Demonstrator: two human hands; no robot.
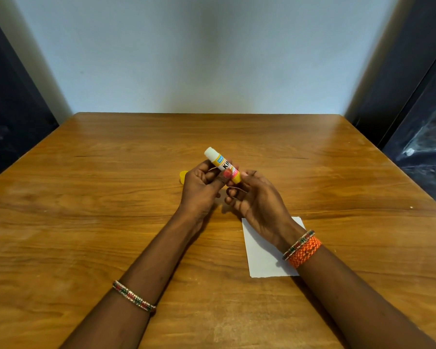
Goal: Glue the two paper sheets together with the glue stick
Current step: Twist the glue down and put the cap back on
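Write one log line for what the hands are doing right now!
step: readying glue | left hand: holds glue stick | right hand: at stick base | cap: off, on table | paper: under right wrist

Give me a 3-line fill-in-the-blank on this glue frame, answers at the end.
1. Both hands hold the glue stick above the ____.
2. The yellow cap lies on the table, beside the ____ hand.
3. The white paper lies partly under the ____ wrist.

Answers: table; left; right
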